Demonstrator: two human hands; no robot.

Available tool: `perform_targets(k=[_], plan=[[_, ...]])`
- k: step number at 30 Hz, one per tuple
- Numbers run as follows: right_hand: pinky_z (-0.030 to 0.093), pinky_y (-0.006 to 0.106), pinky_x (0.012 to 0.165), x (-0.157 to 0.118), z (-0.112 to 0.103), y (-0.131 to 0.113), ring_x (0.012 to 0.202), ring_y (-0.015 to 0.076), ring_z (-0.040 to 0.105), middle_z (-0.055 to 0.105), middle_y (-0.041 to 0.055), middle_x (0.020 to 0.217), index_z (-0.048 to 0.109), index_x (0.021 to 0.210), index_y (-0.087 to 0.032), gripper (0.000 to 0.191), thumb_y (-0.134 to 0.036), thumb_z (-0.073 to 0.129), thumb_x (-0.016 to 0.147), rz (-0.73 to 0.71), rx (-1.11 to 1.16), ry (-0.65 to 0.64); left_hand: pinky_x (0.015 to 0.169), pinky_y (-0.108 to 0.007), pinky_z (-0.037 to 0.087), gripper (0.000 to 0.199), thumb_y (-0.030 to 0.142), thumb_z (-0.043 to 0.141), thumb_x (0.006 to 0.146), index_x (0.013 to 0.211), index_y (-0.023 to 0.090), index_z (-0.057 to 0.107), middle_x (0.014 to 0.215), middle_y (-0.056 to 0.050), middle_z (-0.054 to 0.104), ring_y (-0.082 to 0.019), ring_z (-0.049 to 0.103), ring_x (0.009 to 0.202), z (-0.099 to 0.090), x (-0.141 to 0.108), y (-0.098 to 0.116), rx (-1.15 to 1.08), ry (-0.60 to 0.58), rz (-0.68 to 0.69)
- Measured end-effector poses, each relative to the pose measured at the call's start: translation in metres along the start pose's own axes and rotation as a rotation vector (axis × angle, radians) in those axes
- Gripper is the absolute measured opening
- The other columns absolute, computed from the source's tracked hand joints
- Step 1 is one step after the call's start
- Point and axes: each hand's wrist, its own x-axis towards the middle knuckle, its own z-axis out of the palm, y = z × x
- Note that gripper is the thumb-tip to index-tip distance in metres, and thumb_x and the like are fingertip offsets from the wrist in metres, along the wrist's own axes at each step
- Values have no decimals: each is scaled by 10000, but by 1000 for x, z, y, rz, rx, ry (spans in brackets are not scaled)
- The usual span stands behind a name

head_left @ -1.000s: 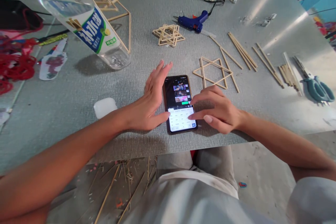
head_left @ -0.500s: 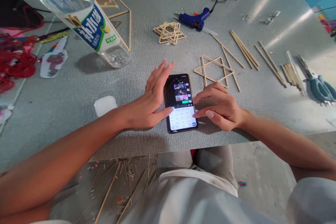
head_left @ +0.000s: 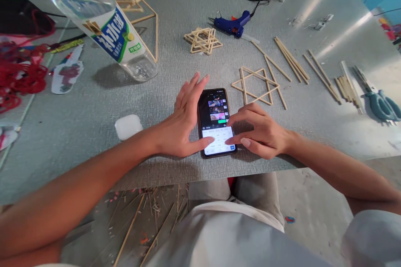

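Note:
A smartphone (head_left: 216, 112) lies face up near the table's front edge, its screen lit with a chat above and a keyboard below. At its left side rests my left hand (head_left: 186, 121), fingers raised and stretched, the thumb over the keyboard. From the right comes my right hand (head_left: 260, 131), its index and middle fingers apart over the screen's right side, holding nothing. A flat six-pointed star of sticks (head_left: 256, 85) lies just beyond my right hand. Left of the phone, partly behind my forearm, is a white rounded case (head_left: 128, 126).
A clear plastic bottle (head_left: 106, 29) stands at the left, near red cords (head_left: 23, 71). Farther back are a layered stick star (head_left: 203, 41) and a blue glue gun (head_left: 232, 24). Loose sticks (head_left: 291, 60) and scissors (head_left: 379, 100) lie at the right.
My left thumb has moved right and down over the keyboard. My right fingers have shifted slightly left across the screen. The phone stays on the table.

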Motion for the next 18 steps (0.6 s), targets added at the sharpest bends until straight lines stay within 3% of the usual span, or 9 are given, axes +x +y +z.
perform_targets(k=[11, 18], plan=[[572, 494, 1085, 0, 0, 0, 1183, 280, 675, 778, 137, 1357, 920, 1221, -216, 438, -342, 501, 1231, -3, -19, -9, 1432, -879, -112, 1387, 619, 804, 1031, 1877, 316, -253, 2006, -267, -83, -515, -159, 1857, -3, 1, 2, 10, -64, -2], [551, 516, 1136, 2, 5, -1, 1305, 296, 643, 751, 151, 1503, 848, 1441, -218, 461, -353, 446, 1261, 49, -105, -28, 1417, -892, -130, 1368, 611, 790, 1045, 1876, 305, -253, 2002, -280, -82, -516, -166, 1856, -4, 2, 5, 20, -66, 3]])
